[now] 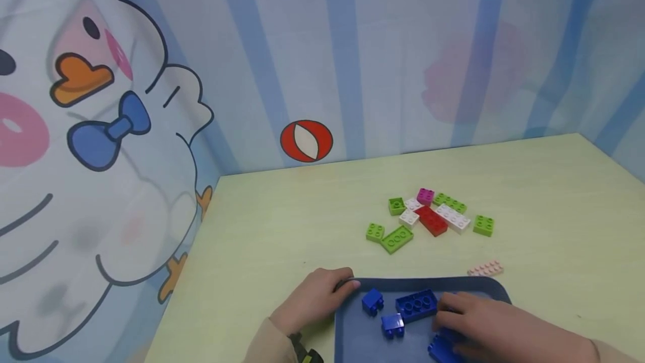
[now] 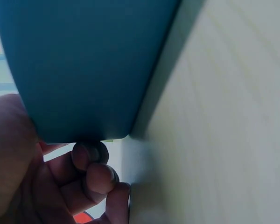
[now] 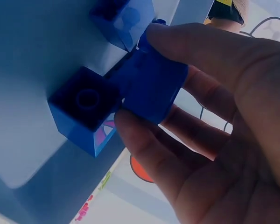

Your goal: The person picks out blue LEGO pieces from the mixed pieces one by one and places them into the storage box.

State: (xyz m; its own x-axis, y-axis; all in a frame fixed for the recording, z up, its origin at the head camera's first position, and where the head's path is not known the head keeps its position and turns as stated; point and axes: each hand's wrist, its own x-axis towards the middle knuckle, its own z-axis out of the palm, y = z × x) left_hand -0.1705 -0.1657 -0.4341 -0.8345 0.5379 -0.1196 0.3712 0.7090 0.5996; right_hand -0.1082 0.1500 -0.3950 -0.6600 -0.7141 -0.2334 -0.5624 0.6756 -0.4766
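Note:
My left hand (image 1: 319, 298) grips the far left corner of a dark blue tray (image 1: 339, 329). Its thumb lies at the rim, and in the left wrist view its fingers (image 2: 100, 177) curl against the tray's outer wall. Inside the tray, my right hand (image 1: 486, 321) pinches a blue toy building brick (image 3: 154, 84) between thumb and fingers. Close by in the right wrist view are another blue brick (image 3: 86, 105) with its hollow side showing and one more (image 3: 128, 21). Toward the tray's left lie a long blue brick (image 1: 416, 305) and two small ones, one near the far wall (image 1: 373, 301).
Beyond the tray, several loose bricks lie on the pale table (image 1: 272, 228): a red one (image 1: 431, 220), a white one (image 1: 452, 218), green ones (image 1: 397, 239) and a magenta one (image 1: 425, 196). A pink brick (image 1: 486, 268) sits just past the tray's far rim. A printed cloth (image 1: 383, 71) hangs behind.

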